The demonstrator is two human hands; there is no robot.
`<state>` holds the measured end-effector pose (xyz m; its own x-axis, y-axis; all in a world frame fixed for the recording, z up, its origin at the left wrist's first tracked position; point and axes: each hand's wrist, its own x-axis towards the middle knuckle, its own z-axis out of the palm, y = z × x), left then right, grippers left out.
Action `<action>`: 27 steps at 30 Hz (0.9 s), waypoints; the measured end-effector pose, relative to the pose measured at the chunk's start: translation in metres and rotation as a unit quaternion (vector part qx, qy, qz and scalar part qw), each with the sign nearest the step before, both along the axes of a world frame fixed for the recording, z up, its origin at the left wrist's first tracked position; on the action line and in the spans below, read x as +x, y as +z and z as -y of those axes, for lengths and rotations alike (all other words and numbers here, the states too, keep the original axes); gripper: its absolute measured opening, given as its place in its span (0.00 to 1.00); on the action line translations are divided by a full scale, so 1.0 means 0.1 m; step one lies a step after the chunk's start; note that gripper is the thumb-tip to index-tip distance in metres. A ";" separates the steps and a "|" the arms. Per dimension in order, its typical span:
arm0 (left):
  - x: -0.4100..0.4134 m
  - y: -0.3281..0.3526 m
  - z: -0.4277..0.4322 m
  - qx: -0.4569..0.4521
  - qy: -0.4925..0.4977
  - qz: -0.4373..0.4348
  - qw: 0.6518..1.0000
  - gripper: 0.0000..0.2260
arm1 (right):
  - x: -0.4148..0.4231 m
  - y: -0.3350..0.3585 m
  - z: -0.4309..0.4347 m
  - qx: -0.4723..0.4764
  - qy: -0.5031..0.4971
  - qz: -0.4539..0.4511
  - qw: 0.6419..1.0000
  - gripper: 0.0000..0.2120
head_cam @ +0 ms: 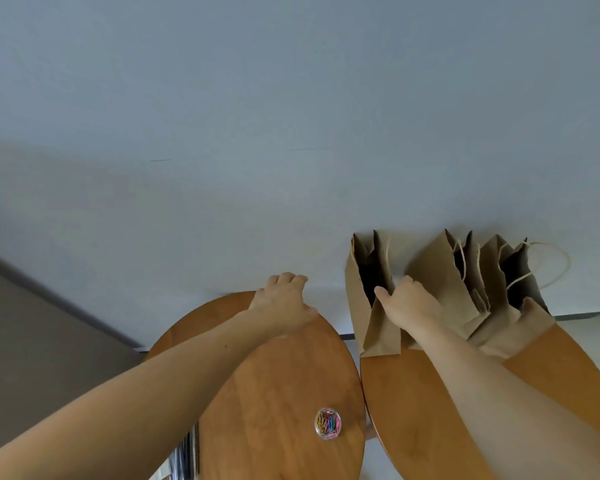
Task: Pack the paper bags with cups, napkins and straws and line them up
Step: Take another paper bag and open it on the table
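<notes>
Three paper bags [440, 271] stand right of centre: light, floppy, easily crushed. Right hand [409, 306] pinches leftmost bag [361, 306] by its rim, probably the best hold. Left hand [284, 303] on table [274, 393] edge, fingers bent, grip unclear.

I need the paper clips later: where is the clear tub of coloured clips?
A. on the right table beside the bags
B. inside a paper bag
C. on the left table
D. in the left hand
C: the clear tub sits on the left table, apart from the paper bags on the right table.
</notes>
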<state>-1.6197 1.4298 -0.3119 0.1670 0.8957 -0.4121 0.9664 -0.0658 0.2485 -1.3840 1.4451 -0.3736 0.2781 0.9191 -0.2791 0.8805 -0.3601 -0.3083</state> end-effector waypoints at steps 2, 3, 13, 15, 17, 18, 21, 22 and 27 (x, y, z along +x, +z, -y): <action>0.04 -0.06 0.00 -0.013 0.010 0.001 1.000 0.30 | 0.07 -0.08 -0.07 -0.004 0.014 0.005 1.000 0.20; 0.05 -0.09 0.00 -0.019 0.015 0.002 1.000 0.30 | 0.09 -0.11 -0.10 -0.009 0.022 0.010 1.000 0.17; -0.21 -0.12 0.09 0.001 0.039 0.025 0.999 0.31 | -0.29 0.11 0.06 0.032 0.123 0.051 0.991 0.09; -0.40 -0.10 0.14 0.012 0.049 0.030 0.998 0.32 | -0.53 0.18 0.17 0.053 0.148 0.044 0.987 0.10; -0.60 -0.11 0.24 0.013 0.060 0.035 0.997 0.31 | -0.81 0.24 0.30 0.069 0.166 0.036 0.983 0.10; -0.70 -0.12 0.30 0.012 0.065 0.038 0.997 0.31 | -0.94 0.26 0.36 0.075 0.174 0.031 0.981 0.10; -0.98 -0.20 0.53 -0.001 0.082 0.055 0.995 0.32 | -1.33 0.26 0.53 0.079 0.194 0.020 0.978 0.10; -1.07 -0.23 0.60 -0.006 0.094 0.062 0.994 0.33 | -1.45 0.24 0.60 0.078 0.201 0.018 0.976 0.10; -1.43 -0.42 0.98 -0.049 0.145 0.104 0.983 0.34 | -1.98 0.07 1.06 0.080 0.222 0.026 0.971 0.10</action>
<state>-1.7623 1.3321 -0.3542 -0.0007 0.8756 -0.4831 0.8688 0.2397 0.4333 -1.5818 1.3389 -0.3670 -0.1458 0.9821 -0.1195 0.9538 0.1074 -0.2807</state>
